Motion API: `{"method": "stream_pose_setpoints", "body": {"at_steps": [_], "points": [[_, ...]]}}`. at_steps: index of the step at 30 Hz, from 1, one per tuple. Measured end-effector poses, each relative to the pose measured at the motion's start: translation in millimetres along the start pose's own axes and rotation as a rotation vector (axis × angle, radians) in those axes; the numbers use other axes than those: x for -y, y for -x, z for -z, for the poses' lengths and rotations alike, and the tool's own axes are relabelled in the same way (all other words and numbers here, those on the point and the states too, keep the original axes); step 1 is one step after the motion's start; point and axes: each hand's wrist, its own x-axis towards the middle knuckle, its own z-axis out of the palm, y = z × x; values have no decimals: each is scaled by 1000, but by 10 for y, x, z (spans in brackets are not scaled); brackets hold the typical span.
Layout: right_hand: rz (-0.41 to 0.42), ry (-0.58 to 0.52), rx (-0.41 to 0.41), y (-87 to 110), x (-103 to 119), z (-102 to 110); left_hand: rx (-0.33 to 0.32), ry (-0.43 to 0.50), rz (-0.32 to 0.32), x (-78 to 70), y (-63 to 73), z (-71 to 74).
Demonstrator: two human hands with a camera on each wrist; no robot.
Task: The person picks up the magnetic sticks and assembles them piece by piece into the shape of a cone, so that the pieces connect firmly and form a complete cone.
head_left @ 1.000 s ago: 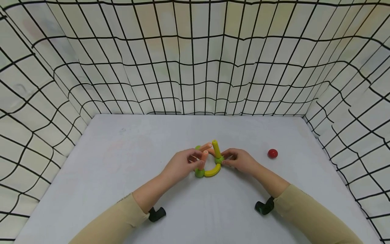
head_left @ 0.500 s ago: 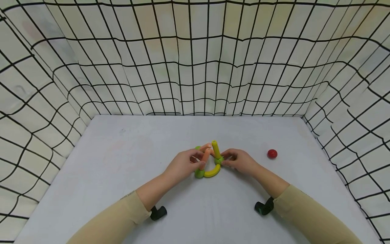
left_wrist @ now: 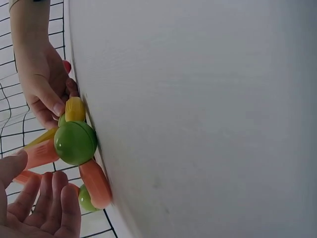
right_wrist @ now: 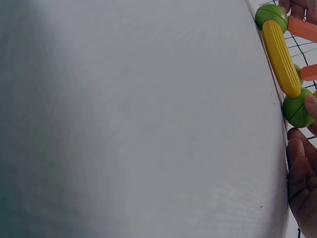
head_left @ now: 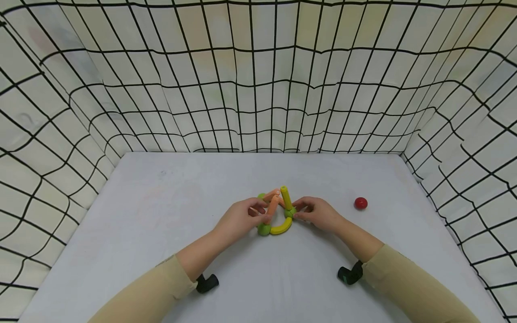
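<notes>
A ring of toy building pieces lies mid-table, green balls joined by curved orange and yellow rods. My left hand [head_left: 241,216] pinches a straight orange rod [head_left: 272,207] that stands tilted on the near green ball [head_left: 264,229]; in the left wrist view its thumb lies against this rod [left_wrist: 42,154]. My right hand [head_left: 319,212] holds the right green ball [head_left: 290,212] between thumb and fingers. A yellow rod [head_left: 286,197] rises from that ball. A curved yellow rod [right_wrist: 281,58] links the two balls. Behind, another orange rod [head_left: 271,194] leans from the far green ball [left_wrist: 86,199].
A red ball [head_left: 361,203] lies on the white table [head_left: 161,224], to the right of my right hand. Black netting [head_left: 258,98] encloses the back and sides. Black wrist-worn devices [head_left: 208,283] show below both forearms.
The orange rod in my left hand has tilted, its top shifting right and away toward the other rods. My right hand has stayed in place on the green ball.
</notes>
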Motion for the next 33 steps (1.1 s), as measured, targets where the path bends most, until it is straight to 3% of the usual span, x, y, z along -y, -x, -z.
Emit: {"method": "stream_pose_setpoints", "body": {"at_steps": [9,16,25,33], "points": [[-7,-3,-1,0,4,11,-48,-55,57,148,23,92],[0,-4,1,-7,-9,7,30,-135,96,218,-48,92],[11,0,0,7,0,-3,74,-142,101,267,-157,105],[27,19,-1,17,-25,11,120,-174,54,299,-247,114]]}}
